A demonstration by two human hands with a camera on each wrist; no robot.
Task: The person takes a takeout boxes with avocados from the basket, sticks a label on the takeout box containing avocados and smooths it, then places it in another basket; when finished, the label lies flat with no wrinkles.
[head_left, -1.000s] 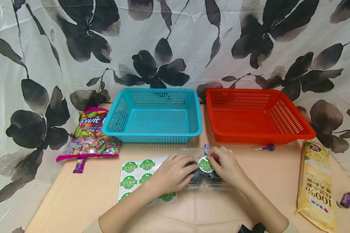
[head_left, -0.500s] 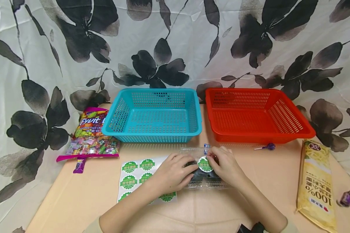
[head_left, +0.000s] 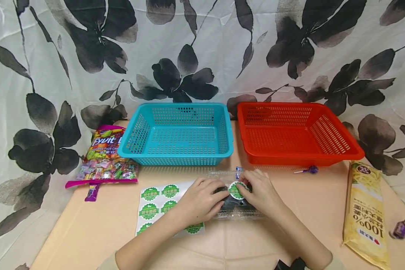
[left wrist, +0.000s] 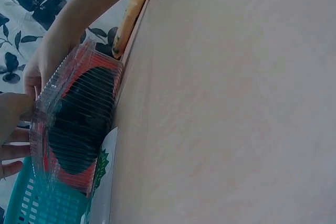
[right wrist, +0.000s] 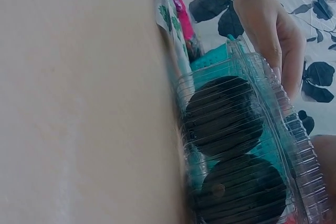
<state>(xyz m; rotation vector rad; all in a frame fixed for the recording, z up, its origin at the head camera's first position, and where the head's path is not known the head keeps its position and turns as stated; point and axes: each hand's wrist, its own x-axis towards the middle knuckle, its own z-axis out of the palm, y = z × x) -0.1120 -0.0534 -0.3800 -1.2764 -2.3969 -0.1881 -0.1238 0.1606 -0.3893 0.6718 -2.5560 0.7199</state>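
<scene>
A clear plastic clamshell box (head_left: 237, 214) with dark round contents lies on the table, a round green-and-white sticker (head_left: 235, 190) on its lid. On the left part of the lid my left hand (head_left: 202, 197) rests with spread fingers. My right hand (head_left: 261, 191) is over the right part, its thumb pressing on the sticker. In the left wrist view the box (left wrist: 84, 119) stands between both hands; the right wrist view shows two dark round pieces (right wrist: 224, 116) through its ribbed plastic. My left forearm partly covers a sheet of matching stickers (head_left: 149, 211).
Behind the hands stand a blue basket (head_left: 177, 159) and a red basket (head_left: 300, 159). A fruit candy bag (head_left: 108, 161) lies left, with a purple-wrapped candy (head_left: 92, 192). Rightward are a lollipop (head_left: 312, 170), a yellow pasta packet (head_left: 364, 213) and another purple-wrapped candy (head_left: 400, 230).
My right thumb has moved from the sticker's right edge leftward onto its face. The left hand and the box look unchanged.
</scene>
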